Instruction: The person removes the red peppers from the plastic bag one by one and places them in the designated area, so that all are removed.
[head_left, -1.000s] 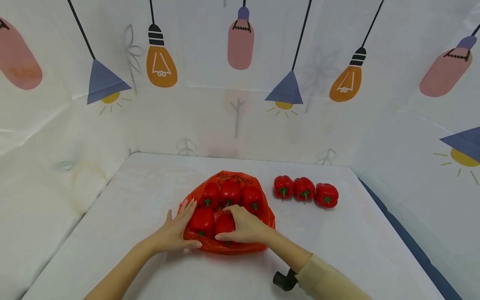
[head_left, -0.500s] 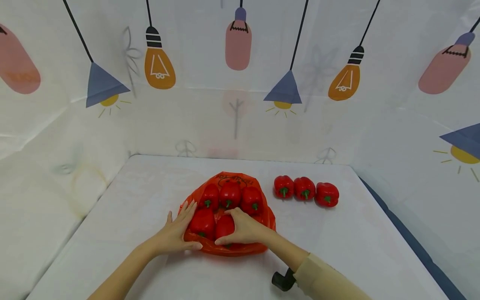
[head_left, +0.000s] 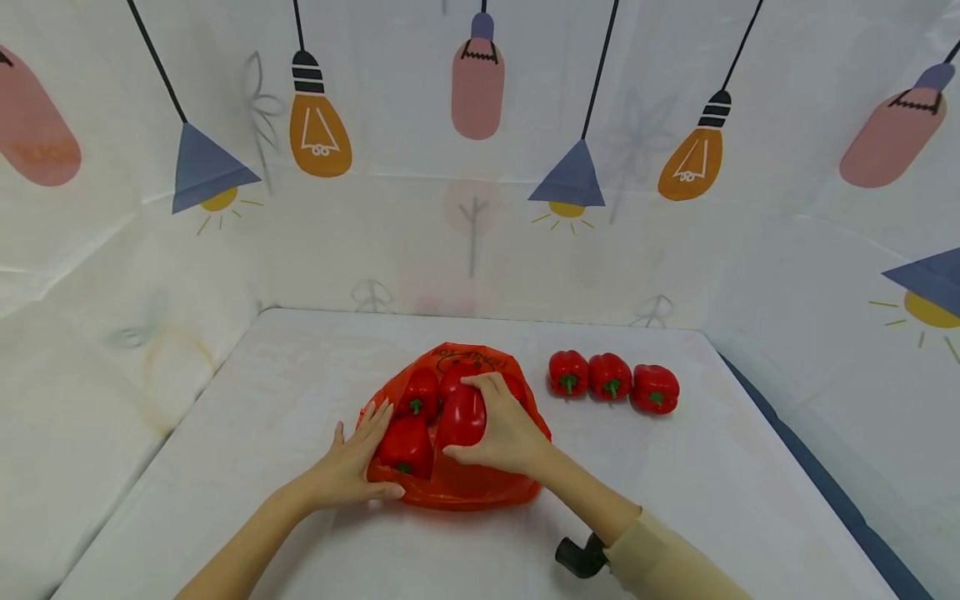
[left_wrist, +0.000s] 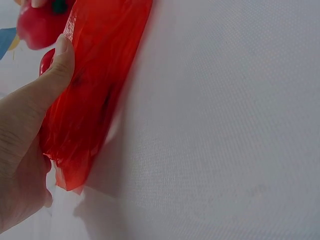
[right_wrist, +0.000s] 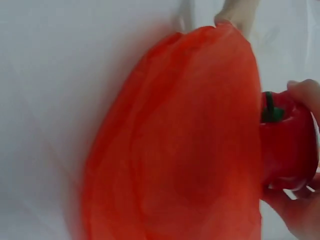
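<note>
An orange-red plastic bag (head_left: 465,500) lies with its mouth spread wide, and several red bell peppers (head_left: 405,446) sit inside. My right hand (head_left: 510,433) grips one bell pepper (head_left: 462,417) between thumb and fingers, over the bag's middle, overlapping the back peppers. Its green stem (right_wrist: 272,114) shows in the right wrist view, where the bag's wall hides part of the pepper. At the bag's left side my left hand (head_left: 352,467) rests with fingers straight and spread. In the left wrist view its thumb (left_wrist: 57,70) lies against the bag (left_wrist: 100,75).
Three more red bell peppers (head_left: 609,377) stand in a row on the white table (head_left: 637,500), right of the bag. A black curved piece (head_left: 581,557) sticks out by my right sleeve. Behind the table hangs a white sheet (head_left: 420,242) printed with lamps.
The right hand has raised the front pepper and moved it away from me, baring the bag's front interior. My left hand and the row of peppers stay put.
</note>
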